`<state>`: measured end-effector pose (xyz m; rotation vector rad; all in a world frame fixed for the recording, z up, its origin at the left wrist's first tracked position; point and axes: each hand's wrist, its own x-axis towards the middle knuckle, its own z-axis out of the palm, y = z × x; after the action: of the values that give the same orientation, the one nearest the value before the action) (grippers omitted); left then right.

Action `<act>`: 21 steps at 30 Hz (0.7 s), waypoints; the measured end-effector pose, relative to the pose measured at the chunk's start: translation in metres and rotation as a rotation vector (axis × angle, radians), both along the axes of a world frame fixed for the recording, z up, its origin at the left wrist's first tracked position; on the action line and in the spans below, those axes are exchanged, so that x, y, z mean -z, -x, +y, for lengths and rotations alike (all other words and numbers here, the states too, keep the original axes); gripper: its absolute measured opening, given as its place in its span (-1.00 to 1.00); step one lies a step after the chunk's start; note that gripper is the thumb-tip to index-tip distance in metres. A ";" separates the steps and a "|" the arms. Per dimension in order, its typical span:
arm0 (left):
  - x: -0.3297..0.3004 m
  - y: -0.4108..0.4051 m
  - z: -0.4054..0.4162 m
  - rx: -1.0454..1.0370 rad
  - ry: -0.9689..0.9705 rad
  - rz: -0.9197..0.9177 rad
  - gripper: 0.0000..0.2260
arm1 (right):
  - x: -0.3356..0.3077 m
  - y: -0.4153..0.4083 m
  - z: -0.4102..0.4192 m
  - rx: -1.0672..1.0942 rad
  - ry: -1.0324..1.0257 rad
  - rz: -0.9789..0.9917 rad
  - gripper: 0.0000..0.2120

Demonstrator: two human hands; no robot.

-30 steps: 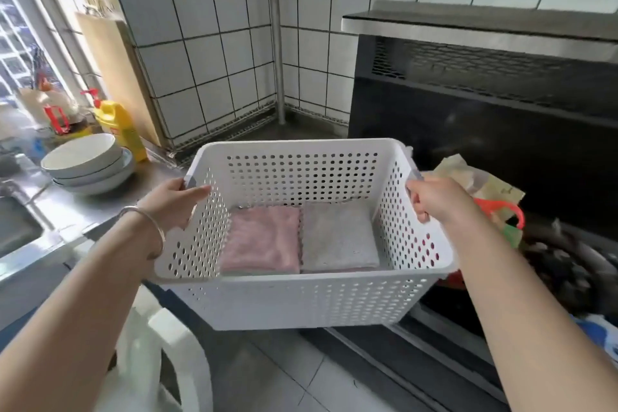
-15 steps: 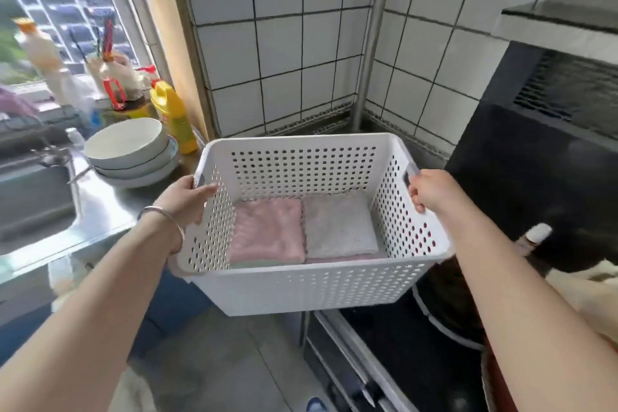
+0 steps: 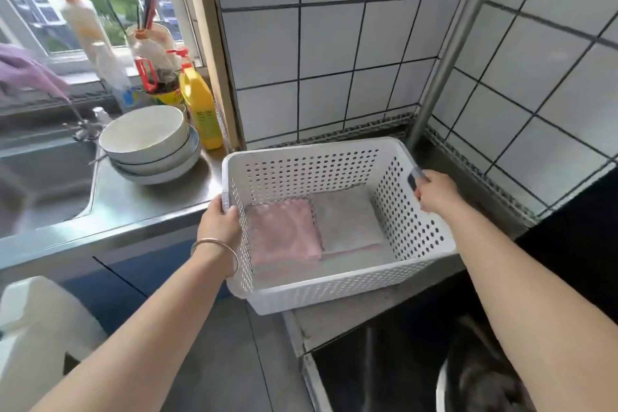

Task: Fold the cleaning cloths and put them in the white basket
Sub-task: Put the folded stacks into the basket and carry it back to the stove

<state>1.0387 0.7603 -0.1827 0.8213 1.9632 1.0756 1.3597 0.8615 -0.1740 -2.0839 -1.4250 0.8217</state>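
Observation:
The white perforated basket (image 3: 301, 174) is at the corner of the steel counter, against the tiled wall; whether it rests there or hangs just above I cannot tell. Inside lie a folded pink cloth (image 3: 284, 232) on the left and a folded grey-white cloth (image 3: 347, 217) on the right, side by side, with more folded cloth edges under them. My left hand (image 3: 219, 222) grips the basket's left rim. My right hand (image 3: 434, 191) grips the handle slot in its right wall.
Stacked bowls (image 3: 147, 140) and a yellow bottle (image 3: 200, 110) stand left of the basket, beside the sink (image 3: 40, 174). A steel pipe (image 3: 444, 53) runs up the corner behind it. A black stove (image 3: 384, 375) lies below right. A white chair (image 3: 36, 328) stands at lower left.
Both hands have carried the basket left and forward, away from the stove, toward the counter corner by the tiled wall. The view has swung left with it.

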 end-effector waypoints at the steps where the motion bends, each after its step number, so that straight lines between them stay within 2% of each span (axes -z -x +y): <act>1: 0.002 -0.003 0.004 -0.006 0.003 -0.007 -0.72 | 0.003 -0.002 0.007 -0.003 0.004 -0.022 -0.78; 9: 0.015 -0.024 0.029 -0.119 -0.035 -0.193 -0.71 | 0.013 -0.014 0.053 -0.044 -0.008 -0.171 -0.70; 15: 0.018 -0.044 0.050 -0.162 -0.036 -0.253 -0.68 | 0.011 -0.038 0.058 -0.074 -0.035 -0.540 -0.67; 18: 0.020 -0.056 0.061 -0.169 -0.043 -0.270 -0.67 | 0.012 -0.051 0.054 -0.046 0.012 -0.553 -0.70; 21: 0.023 -0.067 0.072 -0.172 -0.055 -0.306 -0.65 | 0.012 -0.063 0.053 -0.013 0.043 -0.521 -0.64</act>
<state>1.1061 0.8321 -0.2054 0.4874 1.7736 1.2793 1.4231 0.9147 -0.1860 -2.4373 -1.6855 0.3185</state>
